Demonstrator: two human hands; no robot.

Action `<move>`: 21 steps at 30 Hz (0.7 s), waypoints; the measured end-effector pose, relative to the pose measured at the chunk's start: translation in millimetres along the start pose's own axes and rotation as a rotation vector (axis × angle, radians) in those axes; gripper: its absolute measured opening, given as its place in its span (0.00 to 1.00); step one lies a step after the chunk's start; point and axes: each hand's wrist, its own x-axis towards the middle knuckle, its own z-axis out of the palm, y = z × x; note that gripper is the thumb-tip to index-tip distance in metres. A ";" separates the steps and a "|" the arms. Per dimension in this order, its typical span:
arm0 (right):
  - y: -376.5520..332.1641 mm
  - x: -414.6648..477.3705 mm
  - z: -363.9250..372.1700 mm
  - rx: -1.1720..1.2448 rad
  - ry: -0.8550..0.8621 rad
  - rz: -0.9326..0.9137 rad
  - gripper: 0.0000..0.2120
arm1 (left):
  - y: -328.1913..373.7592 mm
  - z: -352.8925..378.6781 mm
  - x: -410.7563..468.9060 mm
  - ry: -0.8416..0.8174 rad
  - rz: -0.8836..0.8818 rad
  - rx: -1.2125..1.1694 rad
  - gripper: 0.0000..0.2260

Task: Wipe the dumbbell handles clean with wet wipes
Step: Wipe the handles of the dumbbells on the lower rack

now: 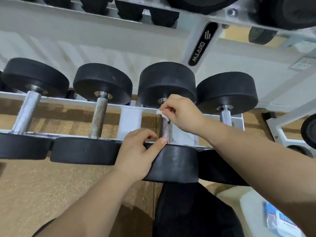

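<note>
Wipe packet point(280, 221): blue and white, on a pale surface point(253, 200). It is nearest of all, below and right of the right forearm.

Left hand point(136, 154): rests on the near black head of the dumbbell point(172, 163). The thumb lies along the head's top edge. The fingers are loosely bent, grip nothing, and have their tips just beside the handle.

Handle point(165, 129): knurled metal, running away from the left thumb toward the right hand.

Right hand point(181, 113): beyond the left hand, fingers curled. It pinches a white wet wipe point(162, 114) against the handle's far end, close to the far head.

Second dumbbell point(99, 117) and third dumbbell point(26, 113): left of the left hand.

Fourth dumbbell point(225, 115): right of the right hand.

White rack point(68, 100): carries all four dumbbells.

Rack upright point(201, 43): beyond both hands, labelled BRTW, with black weights on the shelf above.
</note>
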 end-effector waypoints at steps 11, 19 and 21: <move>-1.1 -23.9 -3.0 0.218 -0.117 0.116 0.03 | 52.7 24.4 -17.0 0.185 -0.202 0.210 0.27; 1.1 -33.5 -5.7 0.678 -0.242 0.511 0.10 | 54.9 31.3 -11.5 0.201 -0.259 0.325 0.19; 2.7 -37.0 -5.4 0.704 -0.358 0.514 0.09 | 55.6 31.6 -11.7 0.202 -0.290 0.291 0.17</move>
